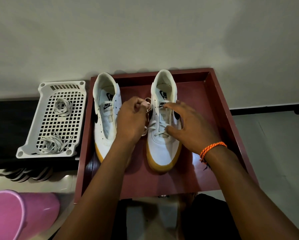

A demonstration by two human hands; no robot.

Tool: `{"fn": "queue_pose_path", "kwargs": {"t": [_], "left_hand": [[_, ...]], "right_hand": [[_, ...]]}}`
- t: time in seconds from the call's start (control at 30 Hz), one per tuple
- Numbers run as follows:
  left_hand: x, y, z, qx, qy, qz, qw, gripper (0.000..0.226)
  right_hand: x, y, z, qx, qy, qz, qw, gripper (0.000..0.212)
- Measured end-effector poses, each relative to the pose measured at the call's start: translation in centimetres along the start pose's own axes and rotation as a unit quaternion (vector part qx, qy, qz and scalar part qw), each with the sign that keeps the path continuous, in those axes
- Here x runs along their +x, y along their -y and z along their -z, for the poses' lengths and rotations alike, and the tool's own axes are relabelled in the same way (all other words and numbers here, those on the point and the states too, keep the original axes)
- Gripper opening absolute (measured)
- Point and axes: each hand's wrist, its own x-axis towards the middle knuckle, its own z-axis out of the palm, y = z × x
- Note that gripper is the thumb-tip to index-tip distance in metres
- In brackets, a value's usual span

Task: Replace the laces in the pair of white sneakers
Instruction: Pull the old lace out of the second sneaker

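Two white sneakers with yellow soles stand on a dark red tray (214, 101). The left sneaker (105, 122) has no lace in it. The right sneaker (163, 149) has a white lace (154, 126) threaded through its lower eyelets. My left hand (131, 118) pinches a loose end of that lace beside the shoe's left upper eyelets. My right hand (188, 125) rests on the right sneaker with fingers spread, thumb near the lower lacing and fingertips at the tongue. An orange cord bracelet (212, 149) is on my right wrist.
A white perforated basket (46, 149) lies left of the tray, holding one coiled lace (63, 106) and one loose lace bundle (52, 143). A pink plastic bucket (15, 213) sits at the bottom left. A wall rises behind the tray.
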Motion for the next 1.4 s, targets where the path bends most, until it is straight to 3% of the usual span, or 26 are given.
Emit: {"fn": "queue_pose_path", "kwargs": {"t": [0.1, 0.2, 0.3, 0.4, 0.5, 0.63, 0.8, 0.87, 1.0, 1.13, 1.23, 1.4], "left_hand": [[-0.1, 0.3, -0.1, 0.138, 0.006, -0.053, 0.989, 0.026], [-0.3, 0.3, -0.3, 0.214, -0.03, -0.101, 0.971, 0.023], [-0.5, 0.3, -0.3, 0.251, -0.057, -0.12, 0.959, 0.037], [-0.3, 0.3, -0.1, 0.218, -0.073, -0.134, 0.964, 0.024], [-0.3, 0.1, -0.2, 0.128, -0.021, -0.106, 0.986, 0.018], [-0.6, 0.1, -0.3, 0.145, 0.013, -0.09, 0.985, 0.034], [-0.3, 0.0, -0.1, 0.139, -0.005, -0.075, 0.987, 0.015], [-0.3, -0.2, 0.2, 0.106, 0.0, -0.06, 0.993, 0.003], [-0.3, -0.3, 0.6, 0.076, 0.021, -0.047, 0.996, 0.011], [-0.2, -0.2, 0.5, 0.085, 0.02, -0.044, 0.995, 0.005], [-0.2, -0.3, 0.5, 0.084, 0.037, -0.037, 0.995, 0.012], [-0.1, -0.3, 0.5, 0.079, 0.046, -0.041, 0.995, 0.009]], "right_hand": [[0.2, -0.1, -1.0, -0.01, -0.002, 0.001, 1.0, 0.05], [0.4, -0.3, -1.9, 0.008, -0.018, 0.014, 1.0, 0.041], [0.2, 0.0, -2.5, -0.004, -0.045, 0.035, 0.998, 0.028], [0.0, 0.7, -2.7, -0.022, -0.068, 0.043, 0.997, 0.021], [-0.2, 1.1, -2.6, -0.046, -0.077, 0.04, 0.995, 0.015], [-0.1, 1.5, -2.5, -0.065, -0.089, 0.043, 0.993, 0.015], [-0.3, 2.2, -2.2, -0.053, -0.096, 0.035, 0.993, 0.007], [-0.3, 2.4, -2.0, -0.039, -0.093, 0.037, 0.994, 0.007], [-0.2, 2.3, -1.4, -0.018, -0.099, 0.013, 0.995, 0.011], [0.5, 1.2, -0.6, -0.017, -0.152, -0.039, 0.988, 0.023], [0.6, 0.5, -0.5, -0.008, -0.179, -0.065, 0.982, 0.027], [-0.1, 2.1, -1.1, -0.002, -0.206, 0.021, 0.978, 0.011]]}}
